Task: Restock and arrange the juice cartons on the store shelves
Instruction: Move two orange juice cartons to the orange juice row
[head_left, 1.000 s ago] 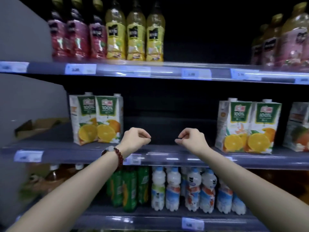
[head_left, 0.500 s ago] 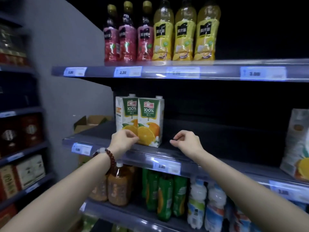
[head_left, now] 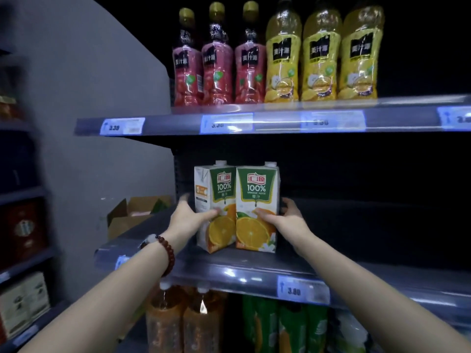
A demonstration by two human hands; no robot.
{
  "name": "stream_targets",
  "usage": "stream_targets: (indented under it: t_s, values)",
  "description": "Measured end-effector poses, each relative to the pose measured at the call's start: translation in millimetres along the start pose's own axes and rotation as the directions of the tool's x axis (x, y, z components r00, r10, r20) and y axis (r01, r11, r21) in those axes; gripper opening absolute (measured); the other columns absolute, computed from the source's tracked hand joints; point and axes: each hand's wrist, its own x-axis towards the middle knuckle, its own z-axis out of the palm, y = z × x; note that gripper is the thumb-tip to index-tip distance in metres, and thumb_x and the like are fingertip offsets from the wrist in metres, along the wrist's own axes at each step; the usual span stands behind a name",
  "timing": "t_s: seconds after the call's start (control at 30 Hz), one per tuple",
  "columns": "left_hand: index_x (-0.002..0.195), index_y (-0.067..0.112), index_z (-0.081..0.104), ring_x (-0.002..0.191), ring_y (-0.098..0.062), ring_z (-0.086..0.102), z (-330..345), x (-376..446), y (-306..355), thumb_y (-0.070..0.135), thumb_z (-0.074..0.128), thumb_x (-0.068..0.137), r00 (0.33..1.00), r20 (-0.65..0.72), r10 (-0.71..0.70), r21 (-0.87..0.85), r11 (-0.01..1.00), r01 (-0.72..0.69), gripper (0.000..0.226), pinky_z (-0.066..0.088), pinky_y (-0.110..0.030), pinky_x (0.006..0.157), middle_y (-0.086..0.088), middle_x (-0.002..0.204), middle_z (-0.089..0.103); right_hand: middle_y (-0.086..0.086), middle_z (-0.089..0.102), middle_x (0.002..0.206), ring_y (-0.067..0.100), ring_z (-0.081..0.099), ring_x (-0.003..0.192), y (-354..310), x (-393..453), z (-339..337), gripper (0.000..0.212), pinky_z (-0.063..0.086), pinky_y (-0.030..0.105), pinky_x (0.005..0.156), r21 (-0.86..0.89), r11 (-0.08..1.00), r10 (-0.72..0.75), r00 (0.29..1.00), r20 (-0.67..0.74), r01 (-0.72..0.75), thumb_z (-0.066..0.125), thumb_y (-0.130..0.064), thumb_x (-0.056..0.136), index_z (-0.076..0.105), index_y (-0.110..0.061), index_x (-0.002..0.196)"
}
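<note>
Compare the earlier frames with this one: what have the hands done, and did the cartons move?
Both hands went from loose fists over the shelf edge to the carton pair. The left hand now grips the left orange juice carton and the right hand grips the right orange juice carton. The cartons stay upright, side by side on the middle shelf; the bottles above are unchanged.

left hand's fingers (head_left: 184, 200) behind carton (head_left: 215, 207), price tags (head_left: 225, 122) blurred

Middle shelf (head_left: 254, 270) bears two orange juice cartons (head_left: 237, 207), upright, touching
</note>
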Motion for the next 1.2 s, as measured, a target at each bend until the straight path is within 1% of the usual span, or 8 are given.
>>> stream_targets:
  t_s: [0.1, 0.23, 0.43, 0.57, 0.8, 1.0, 1.1, 1.2]
  values:
    - [0.12, 0.023, 0.046, 0.102, -0.017, 0.063, 3, 15, -11, 0.019, 0.085, 0.067, 0.986, 0.166, 0.026, -0.082, 0.997, -0.012, 0.066, 0.054, -0.029, 0.075, 0.008, 0.105, 0.064, 0.004, 0.068, 0.116, 0.016, 0.068, 0.094, 1, 8, 9, 0.07, 0.056, 0.026, 0.072, 0.086, 0.996, 0.003, 1.0, -0.005, -0.003, 0.087, -0.024, 0.065, 0.05, -0.018, 0.124]
    - [0.111, 0.024, 0.056, 0.099, -0.022, 0.067, 8, 24, -21, 0.007, 0.084, 0.068, 0.985, 0.164, 0.056, -0.22, 0.975, -0.019, 0.053, 0.058, -0.043, 0.082, -0.001, 0.107, 0.07, -0.001, 0.072, 0.1, 0.012, 0.07, 0.086, 4, 8, 9, 0.068, 0.056, 0.019, 0.061, 0.157, 0.987, -0.024, 0.998, -0.06, 0.033, 0.09, -0.013, 0.06, 0.058, -0.014, 0.12]
    - [0.096, 0.031, 0.059, 0.074, -0.008, 0.073, 10, 16, -16, 0.0, 0.082, 0.065, 0.957, 0.271, 0.104, -0.379, 0.926, 0.007, 0.05, 0.054, -0.019, 0.046, 0.008, 0.087, 0.077, 0.005, 0.073, 0.103, 0.014, 0.073, 0.085, 2, -6, -6, 0.07, 0.057, 0.023, 0.063, 0.196, 0.975, -0.079, 0.988, -0.13, 0.104, 0.089, -0.003, 0.057, 0.059, -0.006, 0.12]
    - [0.096, 0.034, 0.06, 0.085, -0.016, 0.073, 30, -2, -3, 0.007, 0.086, 0.058, 0.938, 0.327, 0.115, -0.402, 0.915, 0.029, 0.053, 0.058, -0.037, 0.066, 0.006, 0.094, 0.077, 0.008, 0.074, 0.102, 0.02, 0.073, 0.09, 1, -15, -42, 0.07, 0.059, 0.03, 0.073, 0.15, 0.978, -0.122, 0.977, -0.173, 0.149, 0.089, 0.0, 0.055, 0.06, -0.004, 0.118]
    - [0.1, 0.036, 0.06, 0.099, -0.021, 0.068, 101, -38, 35, 0.016, 0.084, 0.05, 0.885, 0.441, 0.15, -0.428, 0.902, 0.06, 0.059, 0.044, -0.058, 0.096, 0.009, 0.095, 0.076, 0.006, 0.074, 0.105, 0.021, 0.071, 0.095, 0, -43, -136, 0.087, 0.057, 0.039, 0.085, 0.116, 0.979, -0.136, 0.962, -0.238, 0.167, 0.091, -0.018, 0.043, 0.058, -0.009, 0.123]
    - [0.128, 0.024, 0.052, 0.101, -0.024, 0.067, 175, -70, 62, 0.015, 0.09, 0.045, 0.841, 0.516, 0.164, -0.445, 0.89, 0.099, 0.092, 0.045, -0.058, 0.095, 0.001, 0.101, 0.075, 0.006, 0.074, 0.106, 0.021, 0.072, 0.096, 3, -73, -220, 0.084, 0.057, 0.043, 0.086, 0.08, 0.983, -0.138, 0.952, -0.273, 0.165, 0.091, -0.018, 0.044, 0.06, -0.01, 0.122]
    - [0.11, 0.033, 0.056, 0.097, -0.023, 0.068, 207, -83, 70, 0.012, 0.09, 0.044, 0.83, 0.535, 0.159, -0.438, 0.892, 0.112, 0.078, 0.049, -0.052, 0.088, 0.002, 0.098, 0.076, 0.007, 0.073, 0.106, 0.024, 0.071, 0.097, 6, -83, -253, 0.081, 0.057, 0.046, 0.086, 0.047, 0.985, -0.145, 0.945, -0.292, 0.165, 0.09, -0.02, 0.045, 0.061, -0.011, 0.12]
    - [0.102, 0.033, 0.056, 0.081, -0.014, 0.074, 233, -91, 77, 0.008, 0.087, 0.049, 0.819, 0.546, 0.176, -0.451, 0.886, 0.109, 0.066, 0.057, -0.034, 0.062, 0.005, 0.089, 0.077, 0.01, 0.071, 0.11, 0.027, 0.069, 0.099, 7, -87, -282, 0.083, 0.056, 0.049, 0.086, 0.034, 0.986, -0.144, 0.941, -0.308, 0.162, 0.089, -0.02, 0.047, 0.058, -0.01, 0.123]
